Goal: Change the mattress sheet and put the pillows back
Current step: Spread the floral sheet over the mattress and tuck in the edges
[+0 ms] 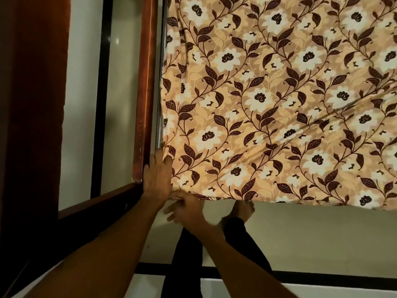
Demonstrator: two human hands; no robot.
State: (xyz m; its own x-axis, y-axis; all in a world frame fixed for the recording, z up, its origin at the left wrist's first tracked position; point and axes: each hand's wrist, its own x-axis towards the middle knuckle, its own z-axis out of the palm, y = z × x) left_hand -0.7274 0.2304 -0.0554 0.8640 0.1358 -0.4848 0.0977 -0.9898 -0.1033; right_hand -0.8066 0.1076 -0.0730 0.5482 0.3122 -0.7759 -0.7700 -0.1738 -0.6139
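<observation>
Two hands working the near-left corner of one floral sheet

One sheet [268, 100], tan with white flowers and dark leaves, is covering the mattress and filling the upper right of the frame, with a couple of creases running across it on the right. The left hand [158, 179] is lying flat with its fingers straight, pressing on the sheet's corner right beside the wooden bed frame [145, 87] at center-left. The right hand [187, 206] is sitting just below it at the sheet's lower edge, fingers curled, pinching the hem. One bare foot [243, 209] is peeking out under the sheet's edge, on the pale floor [311, 237] in the lower right. No pillows are showing.
</observation>
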